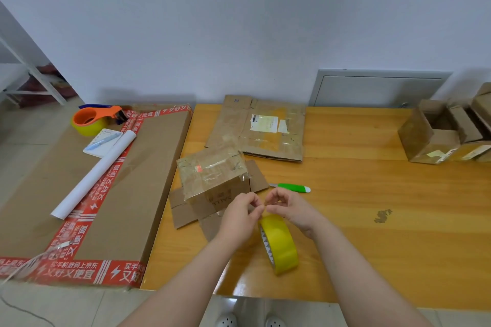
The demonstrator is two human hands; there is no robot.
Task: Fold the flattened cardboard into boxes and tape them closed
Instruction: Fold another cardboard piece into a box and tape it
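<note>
Head view: a varnished wooden surface [372,194] stands against a pale blue-grey wall [239,21], and a grey metal panel [380,87] is set low in that wall behind it. Near the front edge, the left hand [240,216] and right hand [291,208] meet fingertip to fingertip just above the yellow tape roll [279,244], which stands on edge. Each grip is narrow, thumb and forefinger pinching at the top of the roll where its loose end comes off. The strip itself is too thin to make out.

Just left of the hands sits a small cardboard box [212,180], taped across its top, with flaps spread flat around its base. Behind it, towards the wall, lies a flattened cardboard [257,130] bearing a white label. A green knife [292,188] lies just beyond the right hand. A dark stain [382,216] marks the wood further right. At the far right stand open boxes [435,135], flaps up.

To the left, butted against the surface's edge, lies a large flat carton [148,167] edged with red printed tape. On it rest a white paper roll [95,172], a notepad [102,141] with a pen, and an orange tape dispenser [93,117] loaded with yellow tape. A white frame [26,74] stands in the left corner on the tiled floor [66,305]. Two white shoes [228,320] show at the bottom edge.
</note>
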